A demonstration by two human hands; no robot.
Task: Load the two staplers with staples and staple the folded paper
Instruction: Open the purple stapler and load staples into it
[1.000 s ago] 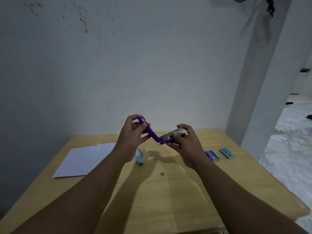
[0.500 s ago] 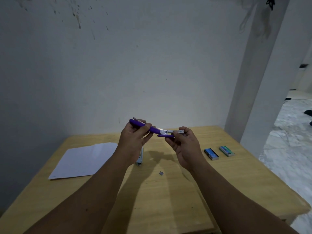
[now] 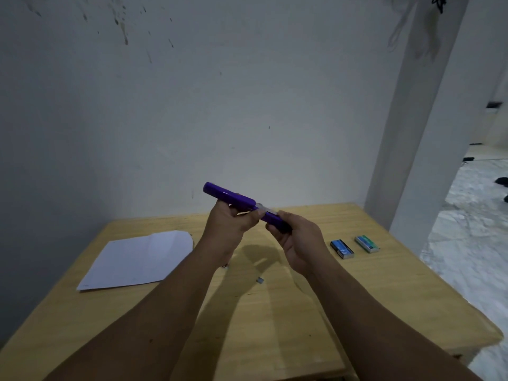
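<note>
— While both forearms reach out over the wooden table (image 3: 275,325), where does the work sit?

— Held up above the tabletop, between the hands. The left hand (image 3: 229,225) curls its fingers round the near-left half of the purple stapler (image 3: 233,198); the right hand (image 3: 298,239) grips the other end, and a strip of bare metal shows at the middle, between the two grips.

— How would it handle?

— By its look, light and rigid: a slim plastic shell over a metal channel, glossy enough to slide in the fingers. The hinge is the part likely to swing, so a hold on both halves, as now, seems the safe one.

— And the rest?

— A small grey piece (image 3: 260,280), perhaps a bit of staple strip, lies on the wood below the hands. Left of them the folded paper (image 3: 132,262) lies flat, thin and limp, one corner turned over. To the right, well apart from the hands, a blue staple box (image 3: 341,249) lies just beside a green staple box (image 3: 367,243). A second stapler cannot be made out behind the left wrist.
</note>
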